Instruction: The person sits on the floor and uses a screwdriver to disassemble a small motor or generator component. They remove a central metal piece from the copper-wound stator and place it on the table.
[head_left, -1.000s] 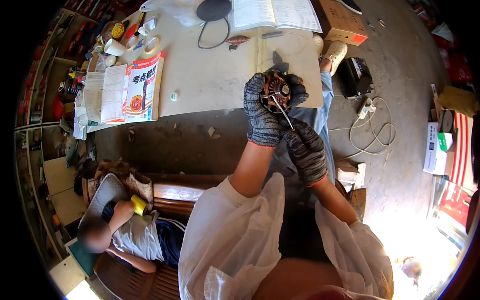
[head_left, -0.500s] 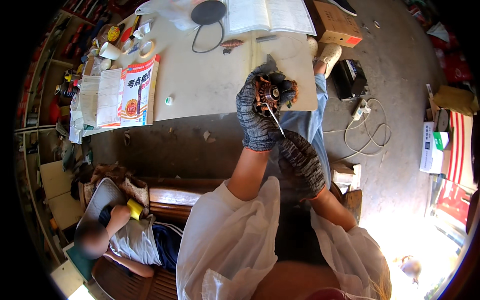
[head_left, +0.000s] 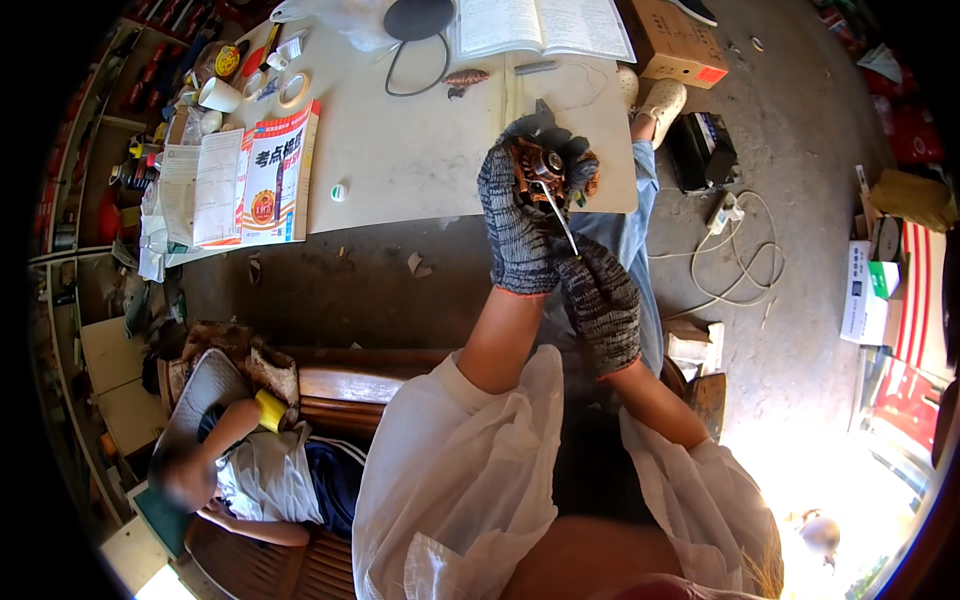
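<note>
Over the table's near right corner, my left hand (head_left: 518, 215) in a dark knitted glove is wrapped round a motor part with copper windings (head_left: 530, 172) and a round metal shaft end. My right hand (head_left: 602, 300), gloved the same way, is closed on a thin metal screwdriver-like tool (head_left: 561, 222). Its handle is hidden in the glove. The tool's tip meets the motor part just below the shaft end. Dark pieces (head_left: 573, 158) stick out beside the windings; I cannot make out whether they are glove or motor.
The pale table (head_left: 400, 160) carries a book (head_left: 277, 180), tape rolls (head_left: 293, 90), a small white cap (head_left: 338, 192), a black disc (head_left: 418, 18) and an open booklet (head_left: 545, 25). Someone's jeans leg (head_left: 640, 250) is beside its right edge. A person (head_left: 270, 475) lies on the bench at left.
Both hands and the motor part have shifted slightly up and right in the picture. The tool's tip stays against the motor part. The lying person's raised arm has moved a little.
</note>
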